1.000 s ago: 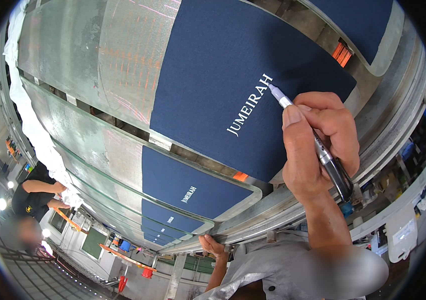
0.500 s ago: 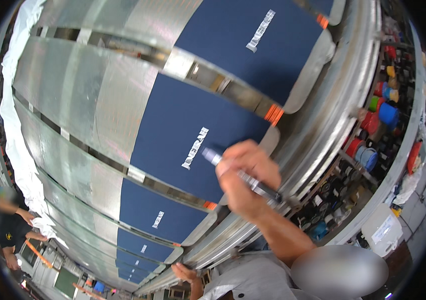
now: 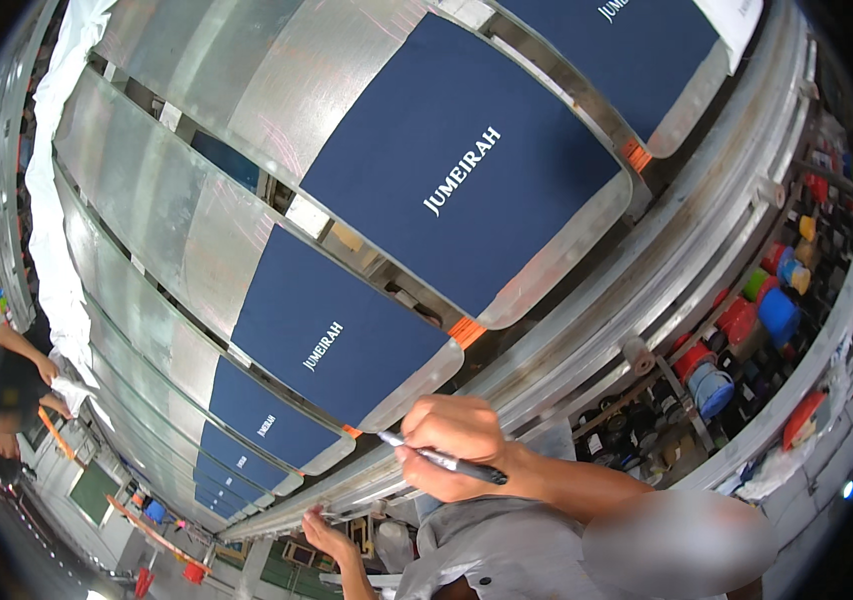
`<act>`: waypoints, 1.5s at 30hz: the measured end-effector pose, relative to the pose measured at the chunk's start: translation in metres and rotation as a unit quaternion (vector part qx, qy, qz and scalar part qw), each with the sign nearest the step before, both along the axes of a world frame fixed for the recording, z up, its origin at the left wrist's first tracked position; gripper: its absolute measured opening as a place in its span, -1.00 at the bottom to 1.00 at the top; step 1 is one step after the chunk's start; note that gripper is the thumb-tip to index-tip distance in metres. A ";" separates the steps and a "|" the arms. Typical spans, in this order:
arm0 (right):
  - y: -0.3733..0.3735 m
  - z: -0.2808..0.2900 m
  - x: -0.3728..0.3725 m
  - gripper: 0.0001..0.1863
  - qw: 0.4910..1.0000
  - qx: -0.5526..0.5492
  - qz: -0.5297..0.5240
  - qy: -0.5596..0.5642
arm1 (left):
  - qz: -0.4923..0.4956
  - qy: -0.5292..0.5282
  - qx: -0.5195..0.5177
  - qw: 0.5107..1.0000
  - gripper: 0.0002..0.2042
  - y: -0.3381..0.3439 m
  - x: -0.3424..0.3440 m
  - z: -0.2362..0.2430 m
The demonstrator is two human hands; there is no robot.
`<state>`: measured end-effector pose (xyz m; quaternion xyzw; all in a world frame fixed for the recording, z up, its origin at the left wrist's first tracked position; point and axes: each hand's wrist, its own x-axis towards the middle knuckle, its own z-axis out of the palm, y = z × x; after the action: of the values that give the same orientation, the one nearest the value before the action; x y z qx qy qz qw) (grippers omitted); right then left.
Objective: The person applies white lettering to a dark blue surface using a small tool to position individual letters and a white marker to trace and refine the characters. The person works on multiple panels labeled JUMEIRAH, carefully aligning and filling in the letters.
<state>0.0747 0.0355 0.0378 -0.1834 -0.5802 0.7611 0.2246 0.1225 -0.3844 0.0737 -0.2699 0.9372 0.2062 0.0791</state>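
My right hand (image 3: 452, 445) is closed on a silver-and-black marker pen (image 3: 447, 463), its light tip over the metal rail at the boards' front edge. Above it lie dark navy fabric panels (image 3: 477, 250) on metal boards (image 3: 247, 70), each panel bearing white lettering; they repeat in a row receding toward the lower left. My left hand (image 3: 323, 532) is low in the view beside the rail (image 3: 387, 460), fingers loosely apart and holding nothing that I can see.
At far left a co-worker (image 3: 12, 375) in dark clothing handles white cloth along the boards' far edge (image 3: 57, 230). Under the right-hand rail, a shelf holds several coloured tubs (image 3: 777, 315) and dark containers. Orange slatted blocks (image 3: 467, 330) show between boards.
The view has swung along the row. My right hand with the marker has come away from a panel's lettering to the front edge. My left hand is now lower, beside the rail.
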 end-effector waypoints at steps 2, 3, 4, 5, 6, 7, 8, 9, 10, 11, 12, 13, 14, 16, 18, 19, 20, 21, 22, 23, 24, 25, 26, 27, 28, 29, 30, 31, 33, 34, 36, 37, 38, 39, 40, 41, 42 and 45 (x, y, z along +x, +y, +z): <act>0.021 -0.005 0.006 -0.81 1.000 0.001 -0.010 -0.015 | -0.008 0.009 0.010 1.000 -0.62 0.021 0.002 -0.013; 0.032 -0.005 0.007 -0.81 0.999 0.005 -0.019 -0.031 | -0.017 -0.001 -0.003 1.000 -0.62 0.034 0.002 -0.016; 0.041 -0.006 0.009 -0.82 0.999 0.008 -0.020 -0.038 | -0.002 0.007 -0.007 1.000 -0.62 0.038 0.004 -0.021; 0.050 -0.007 0.009 -0.82 0.999 0.011 -0.022 -0.044 | 0.013 0.014 -0.011 1.000 -0.61 0.038 0.007 -0.026; 0.057 -0.007 0.009 -0.82 0.998 0.015 -0.036 -0.048 | 0.005 -0.017 -0.042 0.999 -0.60 0.040 0.007 -0.026; 0.062 -0.007 0.008 -0.82 0.997 0.019 -0.051 -0.052 | -0.010 0.002 -0.055 0.998 -0.60 0.042 0.010 -0.030; 0.068 -0.008 0.006 -0.82 0.996 0.023 -0.066 -0.056 | -0.026 0.022 -0.068 0.997 -0.60 0.043 0.012 -0.037; 0.076 -0.011 0.003 -0.82 0.993 0.058 -0.081 -0.061 | -0.040 0.041 -0.083 0.995 -0.60 0.041 0.017 -0.043; 0.083 -0.010 -0.005 -0.84 0.986 0.047 -0.144 -0.074 | -0.030 0.047 -0.056 0.997 -0.58 0.041 0.019 -0.047; 0.089 -0.009 -0.016 -0.86 0.974 0.036 -0.207 -0.087 | -0.025 0.061 -0.056 0.996 -0.57 0.042 0.022 -0.051; 0.096 -0.008 -0.024 -0.87 0.960 0.007 -0.260 -0.106 | -0.018 0.072 -0.056 0.996 -0.56 0.054 0.022 -0.054; 0.103 -0.010 -0.033 -0.89 0.941 -0.022 -0.314 -0.125 | -0.013 0.084 -0.055 0.995 -0.55 0.060 0.021 -0.055; 0.113 -0.016 -0.039 -0.90 0.933 0.052 -0.334 -0.124 | -0.046 0.123 -0.070 0.989 -0.54 0.037 0.027 -0.065; 0.126 -0.026 -0.047 -0.88 0.927 0.068 -0.352 -0.107 | -0.017 0.095 -0.043 0.994 -0.56 0.032 0.028 -0.063; 0.132 -0.034 -0.049 -0.86 0.930 0.090 -0.344 -0.095 | -0.007 0.076 -0.037 0.996 -0.57 0.031 0.027 -0.063; 0.134 -0.037 -0.051 -0.86 0.931 0.100 -0.341 -0.089 | -0.012 0.071 -0.044 0.996 -0.57 0.032 0.026 -0.061; 0.135 -0.039 -0.053 -0.86 0.931 0.109 -0.339 -0.082 | -0.017 0.067 -0.051 0.996 -0.58 0.034 0.026 -0.061; 0.136 -0.044 -0.055 -0.86 0.929 0.140 -0.331 -0.084 | -0.024 0.069 -0.046 0.996 -0.58 0.034 0.026 -0.061; 0.138 -0.048 -0.055 -0.86 0.926 0.171 -0.324 -0.087 | -0.031 0.072 -0.041 0.996 -0.58 0.034 0.026 -0.061; 0.138 -0.051 -0.055 -0.86 0.923 0.201 -0.317 -0.089 | -0.038 0.075 -0.035 0.996 -0.59 0.034 0.027 -0.061; 0.137 -0.049 -0.056 -0.86 0.918 0.214 -0.305 -0.137 | -0.033 0.070 -0.044 0.996 -0.58 0.034 0.026 -0.061; 0.138 -0.050 -0.056 -0.86 0.912 0.239 -0.301 -0.141 | -0.027 0.066 -0.052 0.996 -0.58 0.034 0.026 -0.062; 0.138 -0.052 -0.057 -0.86 0.906 0.264 -0.297 -0.146 | -0.021 0.061 -0.060 0.996 -0.57 0.034 0.025 -0.062; 0.140 -0.053 -0.056 -0.86 0.899 0.290 -0.291 -0.152 | -0.014 0.054 -0.069 0.996 -0.56 0.036 0.026 -0.060; 0.139 -0.054 -0.055 -0.87 0.901 0.282 -0.292 -0.156 | -0.011 0.040 -0.068 0.997 -0.55 0.039 0.025 -0.058; 0.138 -0.054 -0.055 -0.87 0.902 0.274 -0.292 -0.161 | -0.012 0.039 -0.062 0.997 -0.55 0.038 0.024 -0.059; 0.138 -0.053 -0.054 -0.87 0.903 0.269 -0.292 -0.163 | -0.012 0.039 -0.058 0.998 -0.55 0.037 0.023 -0.058; 0.138 -0.054 -0.054 -0.88 0.904 0.265 -0.291 -0.165 | -0.011 0.039 -0.053 0.998 -0.55 0.036 0.023 -0.058; 0.139 -0.053 -0.054 -0.88 0.905 0.264 -0.289 -0.168 | -0.009 0.026 -0.051 0.998 -0.55 0.038 0.021 -0.056; 0.139 -0.052 -0.054 -0.88 0.905 0.264 -0.287 -0.170 | -0.007 0.020 -0.051 0.998 -0.55 0.039 0.020 -0.054; 0.140 -0.051 -0.055 -0.88 0.904 0.268 -0.283 -0.175 | -0.021 0.015 -0.069 0.997 -0.55 0.037 0.021 -0.055; 0.140 -0.051 -0.055 -0.88 0.904 0.271 -0.281 -0.177 | -0.028 0.013 -0.077 0.997 -0.55 0.036 0.021 -0.055; 0.140 -0.051 -0.056 -0.88 0.903 0.277 -0.277 -0.177 | -0.028 0.010 -0.077 0.997 -0.56 0.036 0.020 -0.054; 0.141 -0.052 -0.056 -0.88 0.903 0.280 -0.277 -0.174 | -0.029 0.011 -0.078 0.996 -0.57 0.040 0.019 -0.053; 0.141 -0.052 -0.056 -0.88 0.903 0.283 -0.276 -0.171 | -0.029 0.012 -0.080 0.996 -0.57 0.046 0.017 -0.053; 0.141 -0.054 -0.056 -0.88 0.903 0.281 -0.278 -0.167 | -0.029 0.013 -0.081 0.996 -0.58 0.049 0.016 -0.052; 0.141 -0.054 -0.056 -0.88 0.904 0.280 -0.279 -0.165 | -0.029 0.011 -0.082 0.996 -0.58 0.048 0.016 -0.052; 0.142 -0.053 -0.056 -0.88 0.904 0.283 -0.276 -0.166 | -0.028 0.012 -0.082 0.996 -0.59 0.041 0.017 -0.053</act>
<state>0.0192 0.1776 -0.0148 -0.3888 -0.7260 0.4314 0.3682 0.1398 -0.3430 0.0204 -0.2463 0.9592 0.1291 0.0515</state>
